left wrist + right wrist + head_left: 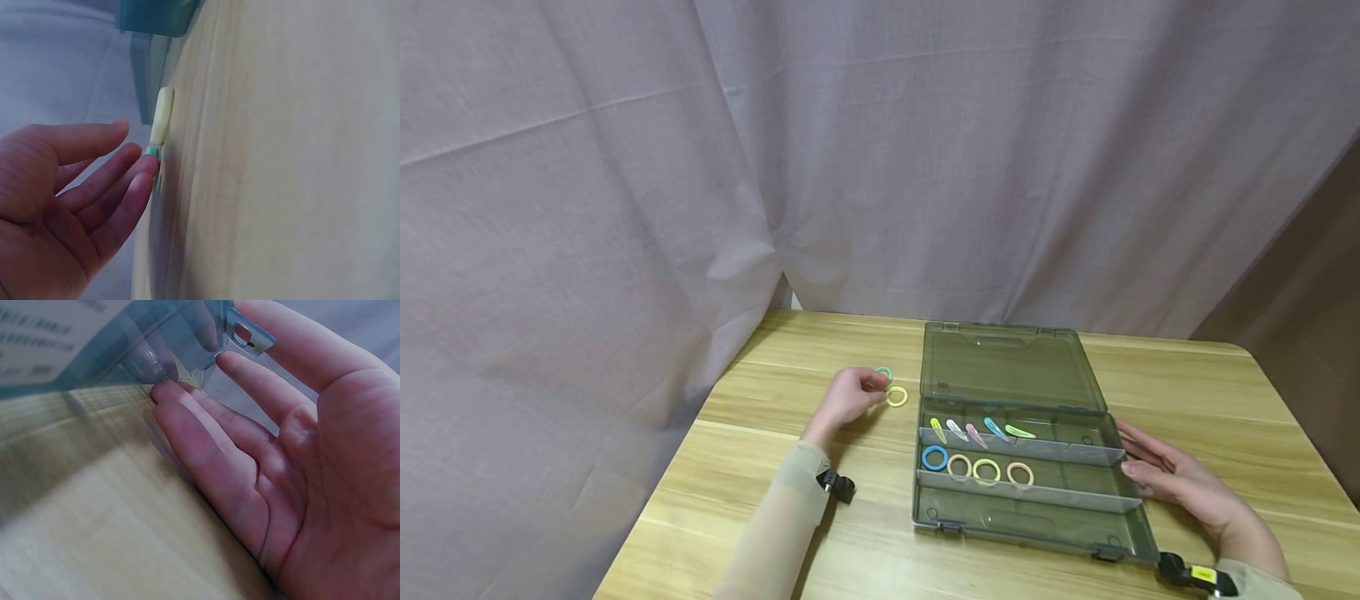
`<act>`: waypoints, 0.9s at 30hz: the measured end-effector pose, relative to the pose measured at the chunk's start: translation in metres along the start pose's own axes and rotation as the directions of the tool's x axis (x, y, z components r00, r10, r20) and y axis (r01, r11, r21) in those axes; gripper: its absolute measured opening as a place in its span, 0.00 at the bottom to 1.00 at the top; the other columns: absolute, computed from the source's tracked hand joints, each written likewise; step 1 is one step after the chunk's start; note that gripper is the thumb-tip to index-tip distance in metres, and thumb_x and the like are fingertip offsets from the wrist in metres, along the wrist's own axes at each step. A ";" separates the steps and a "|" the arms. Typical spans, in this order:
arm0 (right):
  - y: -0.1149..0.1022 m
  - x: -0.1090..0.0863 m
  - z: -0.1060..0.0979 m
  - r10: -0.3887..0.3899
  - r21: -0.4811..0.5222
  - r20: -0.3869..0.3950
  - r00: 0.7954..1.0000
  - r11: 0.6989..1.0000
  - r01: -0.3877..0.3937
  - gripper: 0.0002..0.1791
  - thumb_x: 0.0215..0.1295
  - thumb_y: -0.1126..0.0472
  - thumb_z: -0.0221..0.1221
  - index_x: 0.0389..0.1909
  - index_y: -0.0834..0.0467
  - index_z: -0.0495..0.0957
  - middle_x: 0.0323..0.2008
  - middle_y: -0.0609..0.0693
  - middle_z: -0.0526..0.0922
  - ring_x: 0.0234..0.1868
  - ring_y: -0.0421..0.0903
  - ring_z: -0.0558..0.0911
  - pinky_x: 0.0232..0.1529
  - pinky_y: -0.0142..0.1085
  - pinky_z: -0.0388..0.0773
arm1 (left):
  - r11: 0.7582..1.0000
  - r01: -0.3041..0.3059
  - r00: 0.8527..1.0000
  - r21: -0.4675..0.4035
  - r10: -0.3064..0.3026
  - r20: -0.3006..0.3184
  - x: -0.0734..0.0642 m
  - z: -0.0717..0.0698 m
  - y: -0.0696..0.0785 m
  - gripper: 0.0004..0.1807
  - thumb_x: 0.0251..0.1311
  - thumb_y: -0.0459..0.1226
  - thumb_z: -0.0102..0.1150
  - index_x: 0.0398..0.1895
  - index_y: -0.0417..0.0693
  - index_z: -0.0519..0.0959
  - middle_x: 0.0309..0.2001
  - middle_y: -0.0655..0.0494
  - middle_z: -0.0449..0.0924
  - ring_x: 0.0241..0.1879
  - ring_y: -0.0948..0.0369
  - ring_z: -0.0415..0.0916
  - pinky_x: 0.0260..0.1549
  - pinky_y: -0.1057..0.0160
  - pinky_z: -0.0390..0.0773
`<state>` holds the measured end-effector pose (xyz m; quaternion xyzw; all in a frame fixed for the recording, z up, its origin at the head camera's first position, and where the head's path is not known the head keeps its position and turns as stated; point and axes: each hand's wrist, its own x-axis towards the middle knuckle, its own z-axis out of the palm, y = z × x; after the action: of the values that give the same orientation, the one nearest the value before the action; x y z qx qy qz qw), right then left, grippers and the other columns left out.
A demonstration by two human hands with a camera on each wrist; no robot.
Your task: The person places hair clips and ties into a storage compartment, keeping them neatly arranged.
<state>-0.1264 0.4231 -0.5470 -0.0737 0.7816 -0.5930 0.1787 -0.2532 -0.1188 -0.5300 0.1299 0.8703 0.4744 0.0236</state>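
Note:
My left hand (852,395) is over the table, its fingertips at a green hair tie (884,374). In the left wrist view a gap separates the thumb from the fingers (115,194), and part of the green tie is hidden behind them. A pale yellow hair tie (897,397) lies beside it. My right hand (1180,479) rests against the right side of an open, dark see-through box (1022,523), its fingers (206,450) nearly straight. Blue (935,457), yellow (987,472) and peach hair ties (1020,474) lie in the middle compartment.
Several coloured snap hair clips (975,435) lie in the box's back compartment. The lid (1007,367) is folded back flat on the wooden table (700,508). Grey curtain (910,167) hangs behind and to the left.

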 end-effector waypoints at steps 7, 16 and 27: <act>0.000 0.000 0.000 0.006 -0.018 -0.005 1.000 1.000 -0.006 0.39 0.84 0.59 0.53 0.88 0.54 0.46 0.63 0.20 0.66 0.59 0.21 0.73 0.51 0.34 0.81 | 0.995 -0.027 0.999 0.091 0.025 0.027 0.012 0.003 0.003 0.09 0.61 0.29 0.75 0.45 0.39 0.90 0.43 0.51 0.90 0.38 0.63 0.83 0.44 0.63 0.83; -0.001 0.001 -0.001 0.010 -0.019 -0.002 1.000 1.000 -0.010 0.39 0.84 0.59 0.53 0.88 0.55 0.46 0.62 0.18 0.66 0.59 0.21 0.73 0.50 0.34 0.82 | 0.987 -0.034 0.999 0.154 0.029 0.036 0.018 0.006 0.004 0.09 0.60 0.28 0.76 0.43 0.39 0.90 0.40 0.53 0.90 0.37 0.63 0.82 0.44 0.63 0.82; -0.002 0.000 0.000 0.000 -0.018 -0.006 1.000 1.000 0.000 0.39 0.84 0.60 0.53 0.88 0.54 0.47 0.61 0.16 0.67 0.59 0.21 0.73 0.50 0.33 0.81 | 0.979 -0.064 0.998 0.193 0.058 0.041 0.023 0.011 0.003 0.09 0.56 0.26 0.76 0.40 0.39 0.90 0.34 0.54 0.88 0.33 0.66 0.80 0.40 0.66 0.82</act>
<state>-0.1267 0.4222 -0.5456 -0.0734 0.7875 -0.5861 0.1757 -0.2730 -0.1029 -0.5319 0.1665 0.9075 0.3854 0.0115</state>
